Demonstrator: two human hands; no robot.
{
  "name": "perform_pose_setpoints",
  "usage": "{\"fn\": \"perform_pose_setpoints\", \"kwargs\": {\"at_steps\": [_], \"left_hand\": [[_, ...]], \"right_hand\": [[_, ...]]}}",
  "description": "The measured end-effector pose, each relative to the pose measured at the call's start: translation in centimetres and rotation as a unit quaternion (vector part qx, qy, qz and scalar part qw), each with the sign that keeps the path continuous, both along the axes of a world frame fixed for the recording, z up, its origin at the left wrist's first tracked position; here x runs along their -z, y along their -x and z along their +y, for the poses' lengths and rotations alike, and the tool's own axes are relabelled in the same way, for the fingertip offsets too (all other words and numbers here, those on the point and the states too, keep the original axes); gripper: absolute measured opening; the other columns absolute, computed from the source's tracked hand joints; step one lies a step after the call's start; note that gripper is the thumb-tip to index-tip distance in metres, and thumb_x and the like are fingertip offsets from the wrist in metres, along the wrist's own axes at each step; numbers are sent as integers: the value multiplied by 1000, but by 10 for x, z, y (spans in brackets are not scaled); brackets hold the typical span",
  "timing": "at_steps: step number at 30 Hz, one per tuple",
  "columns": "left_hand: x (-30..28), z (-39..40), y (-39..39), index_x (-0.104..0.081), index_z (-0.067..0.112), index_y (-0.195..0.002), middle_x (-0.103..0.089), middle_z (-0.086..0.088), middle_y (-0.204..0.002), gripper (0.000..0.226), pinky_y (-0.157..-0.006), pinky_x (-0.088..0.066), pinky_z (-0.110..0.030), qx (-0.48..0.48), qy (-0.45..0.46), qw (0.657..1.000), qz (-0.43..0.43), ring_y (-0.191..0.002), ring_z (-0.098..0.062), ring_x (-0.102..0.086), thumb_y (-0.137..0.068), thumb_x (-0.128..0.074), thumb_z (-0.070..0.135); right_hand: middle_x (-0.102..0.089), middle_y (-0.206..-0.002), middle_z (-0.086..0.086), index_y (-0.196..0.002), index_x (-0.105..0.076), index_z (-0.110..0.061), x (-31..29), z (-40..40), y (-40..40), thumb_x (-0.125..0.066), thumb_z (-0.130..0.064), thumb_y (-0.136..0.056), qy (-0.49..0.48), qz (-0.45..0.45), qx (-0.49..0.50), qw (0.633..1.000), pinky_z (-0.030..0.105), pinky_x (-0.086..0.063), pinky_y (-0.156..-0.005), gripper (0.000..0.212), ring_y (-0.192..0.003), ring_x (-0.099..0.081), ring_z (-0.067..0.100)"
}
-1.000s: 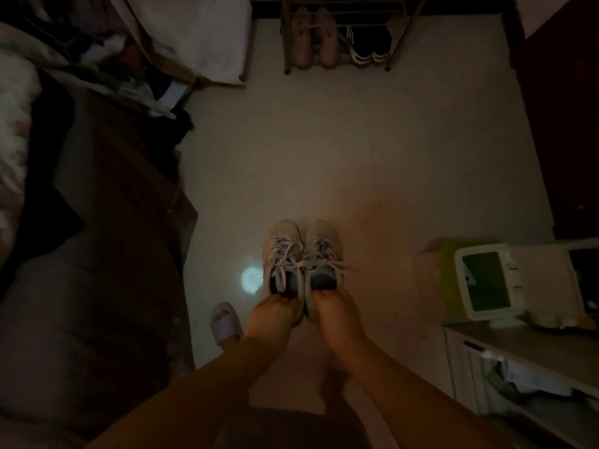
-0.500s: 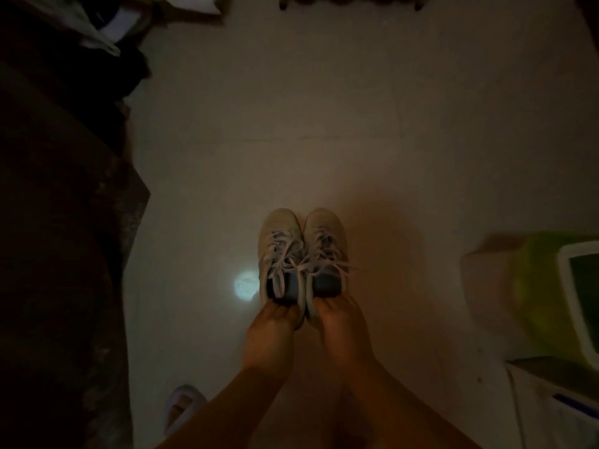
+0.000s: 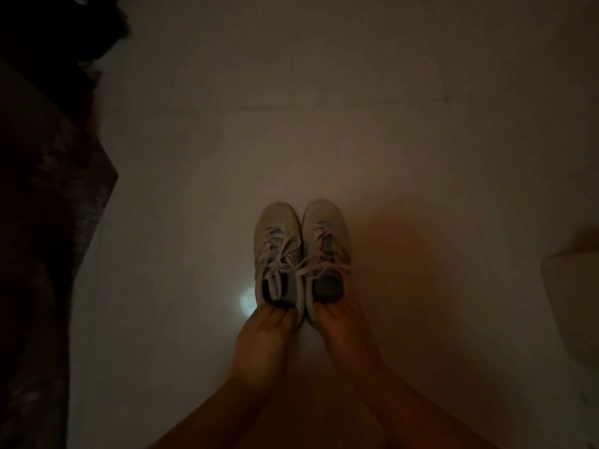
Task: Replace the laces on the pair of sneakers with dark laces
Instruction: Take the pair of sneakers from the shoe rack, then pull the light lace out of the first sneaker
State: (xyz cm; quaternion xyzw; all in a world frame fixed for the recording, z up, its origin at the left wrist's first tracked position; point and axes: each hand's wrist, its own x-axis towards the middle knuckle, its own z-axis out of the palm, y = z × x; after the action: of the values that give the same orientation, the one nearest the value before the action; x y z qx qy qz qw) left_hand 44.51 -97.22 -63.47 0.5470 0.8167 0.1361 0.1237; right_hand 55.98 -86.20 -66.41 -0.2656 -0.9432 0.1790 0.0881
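Each grip grasps a heel: the left hand point(image 3: 261, 332) curls round the collar of the left sneaker point(image 3: 278, 251), the right hand point(image 3: 340, 325) round the right sneaker point(image 3: 327, 247). Set both flat on the pale floor point(image 3: 356, 108), toes away, before untying. Both look pale and worn, side by side and touching, with light laces point(image 3: 301, 265) loosely tied and crossing between them.

We see bare floor point(image 3: 324, 92) open from ten through two o'clock beyond the sneakers point(image 3: 301, 254). A dark blanket point(image 3: 42, 238) walls off nine o'clock, and a pale object point(image 3: 573, 303) crowds three o'clock. Our forearms fill five to seven.
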Motion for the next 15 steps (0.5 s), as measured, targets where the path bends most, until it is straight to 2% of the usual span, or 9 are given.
{"fn": "perform_pose_setpoints", "kwargs": {"at_steps": [2,5,7,11,13,15], "left_hand": [[11,-1,6,-70,21,-87,-63,5,-76,34,-63,-39,-20,31,0,999,8,-76,-13,-51,-69,-42,24],[27,1,12,-72,23,-87,-64,6,-76,30,-67,-47,-21,92,7,996,18,-73,-13,-58,-68,-49,27],[34,9,15,-73,24,-85,-64,7,-74,25,-66,-50,-20,117,8,993,21,-70,-12,-60,-62,-63,28],[39,24,28,-70,26,-75,-60,9,-66,17,-63,-44,-20,138,-7,990,43,-63,-10,-57,-58,-70,27],[42,30,35,-69,25,-72,-59,8,-64,26,-63,-42,-21,142,0,989,51,-61,-12,-56,-50,-81,24],[41,37,38,-67,24,-69,-58,7,-62,31,-65,-42,-22,141,17,988,63,-59,-13,-56,-44,-86,22]], "right_hand": [[-69,-82,3,-103,-56,-16,13,7,-2,-67,-19,-64,-23,6,-53,998,23,-36,-77,41,-83,-49,15],[-66,-75,-2,-88,-65,-17,23,20,-3,-90,-26,-44,-43,-44,-114,992,24,-39,-74,51,-71,-60,15],[-63,-71,-2,-82,-63,-17,29,27,-2,-92,-23,-40,-38,-56,-116,991,23,-34,-73,51,-64,-61,17],[-60,-68,-2,-80,-59,-20,34,37,7,-81,-19,-58,-75,-14,-108,991,23,-30,-70,32,-62,-57,16],[-58,-67,-2,-84,-48,-20,32,44,15,-63,-22,-70,-88,18,-111,990,24,-30,-69,21,-63,-53,16],[-57,-64,-1,-84,-44,-19,28,50,21,-51,-24,-73,-94,29,-110,989,25,-29,-67,13,-64,-49,16]]}}
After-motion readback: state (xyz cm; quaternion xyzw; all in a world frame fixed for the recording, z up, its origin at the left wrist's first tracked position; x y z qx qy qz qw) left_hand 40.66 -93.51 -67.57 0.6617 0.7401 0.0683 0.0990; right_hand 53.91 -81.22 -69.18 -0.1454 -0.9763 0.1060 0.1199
